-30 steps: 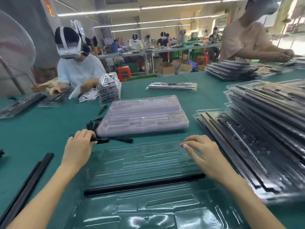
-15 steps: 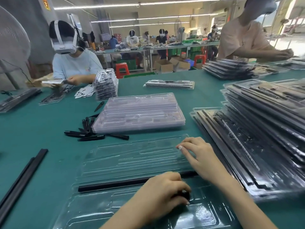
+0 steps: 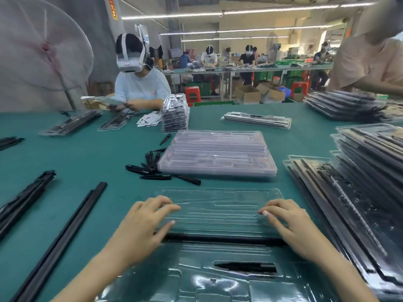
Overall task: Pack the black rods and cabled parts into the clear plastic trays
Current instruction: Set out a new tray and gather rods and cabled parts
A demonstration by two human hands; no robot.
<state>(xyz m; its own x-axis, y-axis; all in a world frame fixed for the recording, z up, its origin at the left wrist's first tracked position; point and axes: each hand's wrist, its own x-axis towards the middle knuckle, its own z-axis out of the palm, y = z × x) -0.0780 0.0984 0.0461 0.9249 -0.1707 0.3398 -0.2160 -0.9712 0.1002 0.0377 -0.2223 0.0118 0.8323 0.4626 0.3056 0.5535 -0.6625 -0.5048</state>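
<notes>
My left hand [image 3: 139, 227] and right hand [image 3: 292, 227] press loosely curved fingers on the clear plastic tray [image 3: 218, 205], gripping nothing; long black rod [image 3: 222, 239] seated, short black rod [image 3: 246, 267] at six o'clock.

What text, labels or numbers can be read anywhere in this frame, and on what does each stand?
None can be read.
Orange vertical sign on the grey pillar: yellow characters, too blurred to read.
Notice on the far wall: too small to read.
Clear tray under the left hand and right hand: no print visible.
Stack of clear trays, cardboard boxes: no legible marking.
</notes>
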